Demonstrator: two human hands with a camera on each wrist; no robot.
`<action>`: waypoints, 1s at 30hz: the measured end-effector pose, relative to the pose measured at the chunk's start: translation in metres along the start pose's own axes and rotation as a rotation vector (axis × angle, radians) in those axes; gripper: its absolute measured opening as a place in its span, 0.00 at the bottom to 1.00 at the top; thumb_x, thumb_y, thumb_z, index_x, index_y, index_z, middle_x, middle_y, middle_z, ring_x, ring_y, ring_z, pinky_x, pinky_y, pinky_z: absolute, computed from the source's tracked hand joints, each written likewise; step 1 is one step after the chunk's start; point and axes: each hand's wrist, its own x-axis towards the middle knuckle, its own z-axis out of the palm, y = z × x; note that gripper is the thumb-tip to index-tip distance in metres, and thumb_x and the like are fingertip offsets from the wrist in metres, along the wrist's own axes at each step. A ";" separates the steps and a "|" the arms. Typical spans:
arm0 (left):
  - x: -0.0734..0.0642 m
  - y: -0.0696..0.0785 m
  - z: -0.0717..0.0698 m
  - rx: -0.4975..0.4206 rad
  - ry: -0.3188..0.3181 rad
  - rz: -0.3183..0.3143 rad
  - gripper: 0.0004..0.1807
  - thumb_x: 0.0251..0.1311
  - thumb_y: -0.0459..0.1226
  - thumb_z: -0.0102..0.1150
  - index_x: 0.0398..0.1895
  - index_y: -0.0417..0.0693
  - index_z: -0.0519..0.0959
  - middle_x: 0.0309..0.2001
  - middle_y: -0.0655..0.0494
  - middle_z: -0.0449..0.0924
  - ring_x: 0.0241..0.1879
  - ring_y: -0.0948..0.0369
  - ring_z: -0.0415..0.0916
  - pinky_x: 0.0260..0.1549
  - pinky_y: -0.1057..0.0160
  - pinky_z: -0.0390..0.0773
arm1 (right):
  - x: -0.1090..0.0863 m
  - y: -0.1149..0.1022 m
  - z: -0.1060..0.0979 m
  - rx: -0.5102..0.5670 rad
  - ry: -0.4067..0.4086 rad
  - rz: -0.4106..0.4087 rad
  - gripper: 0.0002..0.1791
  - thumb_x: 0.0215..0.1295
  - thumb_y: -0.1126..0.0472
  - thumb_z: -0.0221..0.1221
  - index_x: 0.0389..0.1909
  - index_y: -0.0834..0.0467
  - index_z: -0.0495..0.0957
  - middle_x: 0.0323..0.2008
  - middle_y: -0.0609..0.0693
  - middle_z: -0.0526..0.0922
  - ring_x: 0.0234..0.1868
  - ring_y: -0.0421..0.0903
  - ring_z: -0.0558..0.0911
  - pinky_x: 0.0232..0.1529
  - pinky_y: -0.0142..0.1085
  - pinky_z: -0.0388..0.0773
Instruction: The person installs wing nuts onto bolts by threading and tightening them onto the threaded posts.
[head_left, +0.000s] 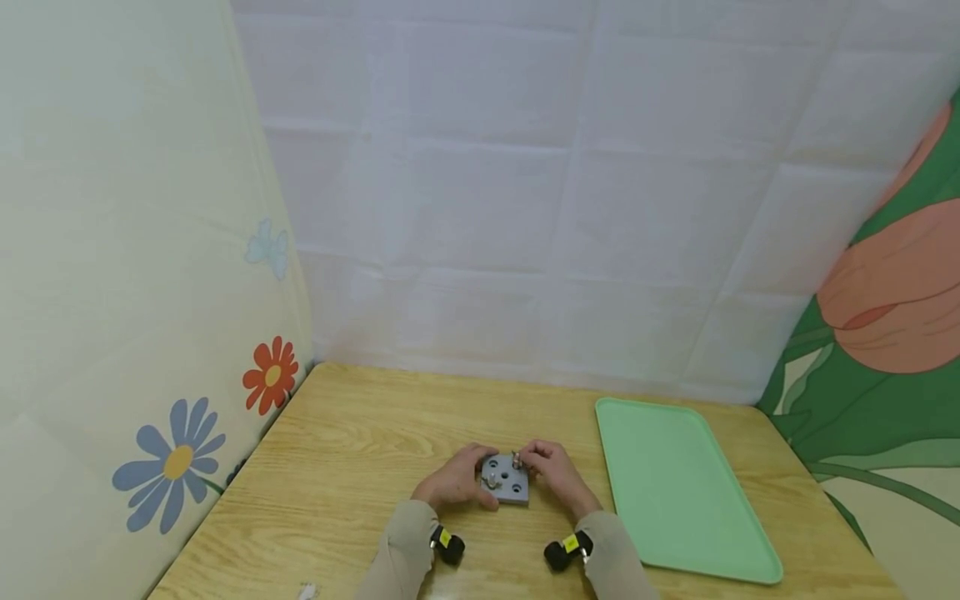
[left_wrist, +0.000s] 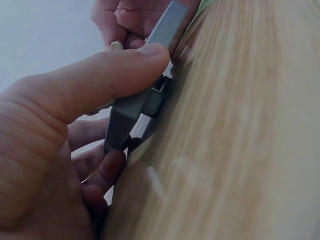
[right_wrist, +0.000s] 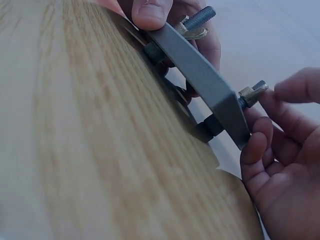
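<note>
A grey metal plate (head_left: pixel 504 488) with several holes is held just above the wooden table, with bolt heads facing down. My left hand (head_left: pixel 455 480) grips its left side, thumb (left_wrist: pixel 135 67) along the near edge and fingers round the far side. One bolt (right_wrist: pixel 201 18) sticks up through the plate, carrying a brass-coloured wing nut (right_wrist: pixel 194 34) close to the left hand. At the far right corner, my right hand (head_left: pixel 555 472) pinches a second wing nut (right_wrist: pixel 252 93) on another bolt. Its lower fingers are curled against the plate's edge.
A light green tray (head_left: pixel 682 483) lies on the table (head_left: pixel 390 417) to the right of the hands. A small whitish item (head_left: pixel 307 591) is at the near left, too small to identify. White and patterned cloths hang behind and at both sides.
</note>
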 end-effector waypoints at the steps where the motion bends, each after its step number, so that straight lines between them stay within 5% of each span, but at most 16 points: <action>1: 0.000 0.000 0.000 0.004 0.001 0.004 0.45 0.38 0.41 0.77 0.64 0.43 0.67 0.53 0.57 0.68 0.53 0.58 0.66 0.56 0.55 0.65 | 0.000 0.001 0.000 0.005 -0.003 -0.006 0.09 0.64 0.68 0.53 0.34 0.74 0.76 0.33 0.54 0.80 0.32 0.41 0.75 0.35 0.33 0.73; 7: 0.001 0.000 0.000 0.014 -0.003 -0.011 0.45 0.39 0.41 0.77 0.64 0.44 0.67 0.55 0.56 0.68 0.55 0.58 0.66 0.57 0.54 0.64 | 0.002 -0.001 0.000 -0.014 0.003 0.014 0.05 0.60 0.71 0.57 0.35 0.71 0.75 0.36 0.55 0.80 0.33 0.42 0.75 0.34 0.32 0.72; 16: 0.002 0.001 -0.001 0.004 -0.012 -0.036 0.45 0.39 0.41 0.77 0.64 0.44 0.67 0.56 0.57 0.68 0.56 0.57 0.65 0.58 0.53 0.63 | 0.002 0.002 0.003 -0.104 0.044 0.026 0.14 0.56 0.69 0.64 0.43 0.67 0.76 0.34 0.52 0.79 0.34 0.44 0.75 0.34 0.32 0.73; 24: 0.002 -0.002 0.001 0.009 -0.001 -0.031 0.45 0.39 0.42 0.77 0.64 0.44 0.67 0.56 0.57 0.68 0.56 0.57 0.66 0.58 0.53 0.64 | 0.001 -0.002 0.003 -0.156 0.051 0.050 0.09 0.56 0.65 0.66 0.36 0.64 0.78 0.29 0.47 0.78 0.30 0.42 0.74 0.29 0.31 0.70; 30: 0.002 -0.001 0.001 -0.006 0.000 -0.034 0.45 0.40 0.41 0.77 0.65 0.44 0.67 0.56 0.56 0.68 0.56 0.57 0.66 0.58 0.53 0.64 | -0.010 -0.026 0.005 -0.175 0.033 0.043 0.08 0.57 0.68 0.64 0.33 0.67 0.76 0.28 0.49 0.76 0.30 0.43 0.72 0.28 0.31 0.69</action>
